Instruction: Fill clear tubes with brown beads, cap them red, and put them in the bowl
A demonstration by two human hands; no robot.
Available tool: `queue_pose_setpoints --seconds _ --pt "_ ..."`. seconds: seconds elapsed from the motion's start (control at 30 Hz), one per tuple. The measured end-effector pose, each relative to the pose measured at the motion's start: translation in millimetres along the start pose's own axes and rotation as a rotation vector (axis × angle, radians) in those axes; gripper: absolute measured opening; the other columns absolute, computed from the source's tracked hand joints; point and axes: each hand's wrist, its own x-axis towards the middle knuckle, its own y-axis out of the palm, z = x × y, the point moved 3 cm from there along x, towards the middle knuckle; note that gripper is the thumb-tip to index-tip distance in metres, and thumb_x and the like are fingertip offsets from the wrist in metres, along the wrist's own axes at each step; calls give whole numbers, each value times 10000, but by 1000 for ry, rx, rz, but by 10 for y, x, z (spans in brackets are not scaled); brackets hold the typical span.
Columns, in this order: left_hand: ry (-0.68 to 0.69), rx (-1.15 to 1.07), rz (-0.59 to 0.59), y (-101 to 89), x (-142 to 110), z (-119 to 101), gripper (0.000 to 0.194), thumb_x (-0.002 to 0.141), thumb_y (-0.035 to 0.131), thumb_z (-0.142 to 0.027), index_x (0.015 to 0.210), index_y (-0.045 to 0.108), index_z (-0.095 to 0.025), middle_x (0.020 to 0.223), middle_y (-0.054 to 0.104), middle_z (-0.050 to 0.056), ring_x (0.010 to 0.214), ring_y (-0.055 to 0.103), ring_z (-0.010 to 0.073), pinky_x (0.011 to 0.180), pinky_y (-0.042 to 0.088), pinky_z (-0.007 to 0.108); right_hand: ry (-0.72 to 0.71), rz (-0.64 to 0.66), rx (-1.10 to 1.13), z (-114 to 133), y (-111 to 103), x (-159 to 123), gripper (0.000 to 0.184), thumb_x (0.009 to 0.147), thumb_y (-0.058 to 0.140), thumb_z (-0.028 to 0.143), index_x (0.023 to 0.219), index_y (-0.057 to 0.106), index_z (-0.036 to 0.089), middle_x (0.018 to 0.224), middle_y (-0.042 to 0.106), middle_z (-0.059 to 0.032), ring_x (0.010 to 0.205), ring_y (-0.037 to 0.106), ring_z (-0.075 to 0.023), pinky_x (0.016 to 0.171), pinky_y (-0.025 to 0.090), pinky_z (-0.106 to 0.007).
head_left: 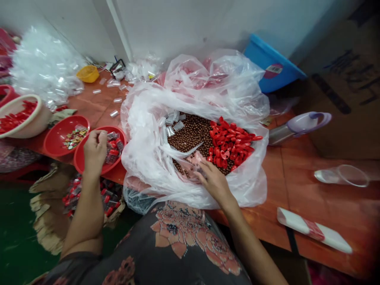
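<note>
My left hand [95, 150] is closed over a red bowl [79, 160], its fingers curled; anything inside them is hidden. In that bowl lie several small clear containers with red caps [113, 148]. My right hand [213, 181] reaches into a white plastic bag [142, 158], fingers stretched and apart, at a pinkish plastic piece [196, 159]. Around it in the bag are many small brown balls [191, 132]. A heap of red plastic caps [230, 144] sits to the right on the balls, and a few clear containers [178, 126] lie at the upper left.
Left of my hand, another red bowl [55, 138] holds small gold pieces, beside a white bowl [44, 114] of red parts. Clear containers [44, 67] pile up behind. A blue basin [271, 65], a purple-handled scoop [299, 124] and a white packet [314, 229] are on the right.
</note>
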Motion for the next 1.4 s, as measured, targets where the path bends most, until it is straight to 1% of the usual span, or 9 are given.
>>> queue_pose_setpoints --seconds 0.1,0.2,0.3,0.4,0.53,0.73,0.9,1.1,1.4 --pt "133 232 -201 -182 186 74 178 895 591 -341 929 651 -177 849 647 30 880 609 209 859 493 376 88 92 -55 -157 52 -38 248 927 538 288 1124 663 201 1069 668 -126 1005 653 -293 873 551 -458" --pt "394 140 -237 58 134 -368 207 927 551 -312 1037 659 -174 1040 652 85 1027 585 221 951 459 370 111 136 -77 -179 98 -44 230 904 564 271 1107 654 210 1041 665 -113 970 658 -284 831 551 -424" --pt "667 59 222 748 56 -983 204 939 491 -217 1043 665 -202 1019 660 71 987 608 191 906 460 310 96 135 -69 -134 115 -26 269 896 564 247 1157 627 240 1076 668 -99 983 668 -271 815 552 -394" --pt "759 250 677 1522 76 -1349 317 891 446 -83 1054 694 -195 1022 664 93 955 617 201 826 453 290 85 166 -83 -87 117 -23 335 889 564 236 1222 602 241 1101 664 -107 969 679 -269 792 559 -381" --pt "722 413 830 2110 286 -1410 297 843 478 -50 972 732 -134 933 677 127 909 622 233 792 433 302 124 193 -106 -94 114 -77 387 879 579 260 1263 584 209 1150 639 -136 979 684 -285 791 571 -391" --pt "711 398 911 2322 434 -1219 245 730 690 -140 967 748 -150 949 688 99 873 611 219 757 410 271 221 107 40 -199 85 -150 444 896 552 334 1311 526 177 1142 611 -146 933 690 -282 757 578 -401" --pt "428 102 987 2525 250 -1199 287 679 787 -274 922 747 -128 802 693 45 732 583 173 670 392 256 267 10 205 -215 50 -145 278 872 568 333 1111 568 192 980 639 -88 885 668 -246 776 559 -378" --pt "211 -182 948 2871 -48 -1418 321 649 800 -285 923 744 -127 716 654 3 614 555 133 609 386 249 216 43 214 -238 71 -214 332 837 563 213 1164 538 158 1068 645 -121 1006 638 -264 876 537 -422" --pt "227 -380 810 3147 -204 -1694 272 687 786 -359 780 706 -117 646 584 -17 610 495 125 630 352 263 87 23 252 -321 -111 -45 316 965 533 334 1256 588 225 1229 643 -108 1166 593 -244 1003 498 -429"
